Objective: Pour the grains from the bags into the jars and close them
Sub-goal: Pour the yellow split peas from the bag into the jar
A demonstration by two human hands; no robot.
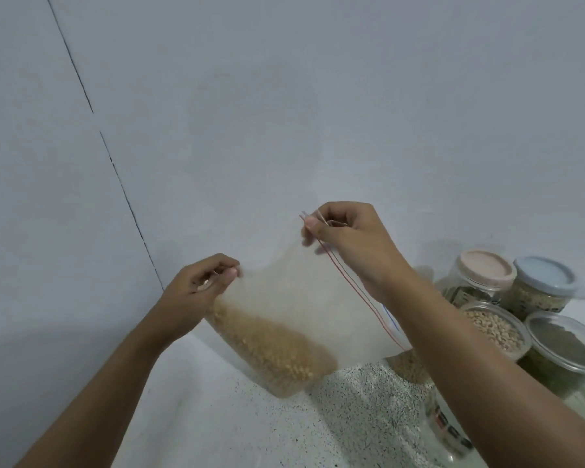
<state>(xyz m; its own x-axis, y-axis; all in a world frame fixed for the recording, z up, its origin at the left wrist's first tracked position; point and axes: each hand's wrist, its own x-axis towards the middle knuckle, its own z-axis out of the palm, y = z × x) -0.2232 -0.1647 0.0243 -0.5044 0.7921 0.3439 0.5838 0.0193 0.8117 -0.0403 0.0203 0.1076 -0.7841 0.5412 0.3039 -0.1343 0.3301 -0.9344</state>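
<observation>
A clear zip bag (294, 309) hangs tilted between both hands, in front of a pale wall (284, 96). The left hand (196, 292) pinches the bag's edge at the bag's 9 o'clock, thumb against curled fingers. The right hand (348, 244) pinches the zip strip (345, 275) at the bag's 1 o'clock, and the red and blue lines of the strip run down toward 5 o'clock along the right forearm. Golden-brown grains (274, 349) sit heaped in the bag's low end, at 7 o'clock from the right hand and just below the left hand. Whether that end touches the speckled worktop (352, 417) I cannot tell.

At 3 o'clock from the bag stand a pink-lidded jar (483, 270) and a blue-lidded jar (542, 275), side by side. In front of them stand two open jars, one with pale grains (493, 329) and one with dark green grains (561, 346). Another jar (411, 366) shows partly under the right forearm.
</observation>
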